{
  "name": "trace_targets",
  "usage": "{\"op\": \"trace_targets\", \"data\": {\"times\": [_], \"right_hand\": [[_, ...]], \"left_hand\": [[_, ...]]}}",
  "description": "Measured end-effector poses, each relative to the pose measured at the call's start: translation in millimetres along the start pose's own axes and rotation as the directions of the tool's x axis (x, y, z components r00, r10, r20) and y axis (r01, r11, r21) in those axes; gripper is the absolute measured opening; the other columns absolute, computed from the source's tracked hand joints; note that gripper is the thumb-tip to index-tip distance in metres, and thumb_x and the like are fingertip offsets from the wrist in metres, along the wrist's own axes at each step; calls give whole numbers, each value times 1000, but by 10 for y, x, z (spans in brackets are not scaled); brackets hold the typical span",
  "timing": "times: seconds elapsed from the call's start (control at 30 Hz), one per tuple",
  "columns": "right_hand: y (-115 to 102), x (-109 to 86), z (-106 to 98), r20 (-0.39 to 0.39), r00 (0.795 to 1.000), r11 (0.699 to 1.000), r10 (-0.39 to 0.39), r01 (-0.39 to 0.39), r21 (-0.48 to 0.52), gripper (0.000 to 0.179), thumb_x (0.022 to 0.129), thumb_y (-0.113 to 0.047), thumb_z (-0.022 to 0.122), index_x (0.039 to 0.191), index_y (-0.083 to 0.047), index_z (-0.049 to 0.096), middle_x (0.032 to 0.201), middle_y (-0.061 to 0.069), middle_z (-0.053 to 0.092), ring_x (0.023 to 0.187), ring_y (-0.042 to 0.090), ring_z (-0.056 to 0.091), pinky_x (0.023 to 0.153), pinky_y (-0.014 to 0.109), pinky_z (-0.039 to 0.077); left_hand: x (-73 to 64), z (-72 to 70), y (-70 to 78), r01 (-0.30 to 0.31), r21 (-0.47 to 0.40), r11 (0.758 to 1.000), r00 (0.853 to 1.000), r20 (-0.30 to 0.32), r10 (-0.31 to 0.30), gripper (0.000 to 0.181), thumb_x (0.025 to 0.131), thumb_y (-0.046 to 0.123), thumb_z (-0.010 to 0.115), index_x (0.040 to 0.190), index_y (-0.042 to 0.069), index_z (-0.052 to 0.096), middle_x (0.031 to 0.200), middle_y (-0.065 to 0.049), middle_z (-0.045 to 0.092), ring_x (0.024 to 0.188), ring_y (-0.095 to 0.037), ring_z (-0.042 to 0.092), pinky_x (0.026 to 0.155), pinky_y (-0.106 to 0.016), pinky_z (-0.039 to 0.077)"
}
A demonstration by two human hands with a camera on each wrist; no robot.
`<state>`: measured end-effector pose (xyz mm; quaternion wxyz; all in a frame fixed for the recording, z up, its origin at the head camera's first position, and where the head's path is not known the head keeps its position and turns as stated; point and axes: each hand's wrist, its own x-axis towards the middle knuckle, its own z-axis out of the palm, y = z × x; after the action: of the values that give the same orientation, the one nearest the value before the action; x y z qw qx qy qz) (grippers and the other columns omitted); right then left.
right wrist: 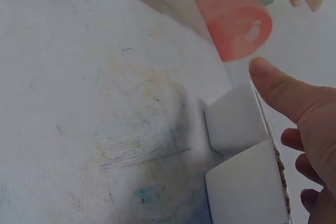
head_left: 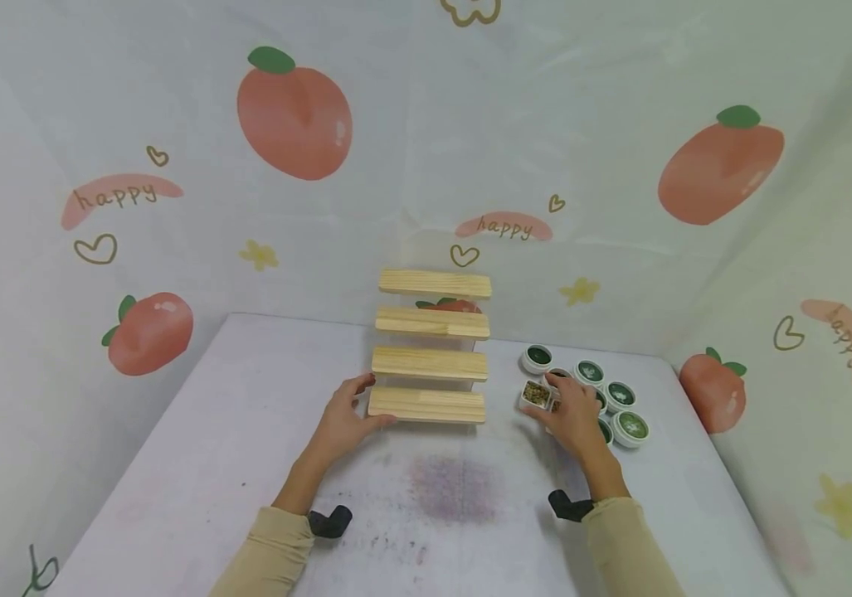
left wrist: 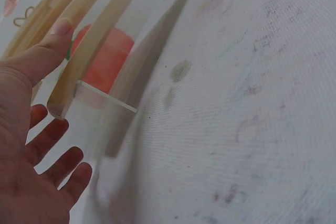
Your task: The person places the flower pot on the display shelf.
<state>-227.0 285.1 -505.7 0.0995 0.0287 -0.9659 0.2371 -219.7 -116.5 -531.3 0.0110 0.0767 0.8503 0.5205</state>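
A four-tier stand of pale wooden slats (head_left: 426, 362) with clear side panels stands near the back wall. My left hand (head_left: 343, 420) is at the left end of its lowest slat. In the left wrist view the thumb (left wrist: 47, 51) overlaps the slats, and the other fingers spread loosely beside the lowest slat's end. My right hand (head_left: 573, 413) reaches over a small square white pot (head_left: 535, 395) with brownish granular contents. Thumb and index finger lie on either side of that pot. A second white square pot (right wrist: 247, 187) stands right beside it, partly covered by the hand in the head view.
Several round white pots with green tops, among them one at the front (head_left: 630, 429) and one at the back (head_left: 537, 358), cluster around the right hand. A white cloth covers the table (head_left: 194, 473). Behind it hangs a fruit-printed curtain (head_left: 411, 124).
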Motion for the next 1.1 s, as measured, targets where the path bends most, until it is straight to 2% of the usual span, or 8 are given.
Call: {"op": "trace_targets", "data": {"times": [0.23,0.43,0.6,0.9,1.1], "right_hand": [[21,15,128,38,999,1000,26,-26,3,76,83,-38,84,143,0,55,138,25,59,114,46,45,92,63,34],[-14,-8,169,43,998,999,44,-43,-20,73,84,-37,83,142,-1,56,139,29,54,118,49,44,96,67,34],[-32,-9,154,19,999,999,29,-29,-33,62,86,-31,82,135,-1,60,137,30,55,120,52,45,96,69,33],[-67,17,82,15,1000,999,22,-21,-42,57,86,-25,82,133,1,63,132,30,57,120,53,46,96,68,34],[-77,32,75,-18,999,997,-27,26,-71,59,84,-23,83,133,3,62,123,30,58,113,51,48,94,67,35]], "left_hand": [[-28,17,-95,23,-50,998,1000,-13,-23,91,75,36,92,150,11,47,151,-12,52,136,-33,52,112,-52,44],[-59,49,-139,62,-137,989,998,-10,-64,87,74,31,93,147,16,50,134,-16,63,113,-29,69,91,-41,57],[-41,70,-163,67,-163,984,997,-22,-72,80,75,31,92,144,17,54,123,-17,68,103,-25,72,80,-30,58],[-4,94,-142,58,-201,978,998,-16,-62,77,76,27,91,143,15,55,120,-18,68,103,-27,73,77,-28,60],[15,116,-97,53,-188,981,998,-20,-57,76,76,23,91,142,14,57,125,-13,63,105,-27,72,78,-25,60]]}}
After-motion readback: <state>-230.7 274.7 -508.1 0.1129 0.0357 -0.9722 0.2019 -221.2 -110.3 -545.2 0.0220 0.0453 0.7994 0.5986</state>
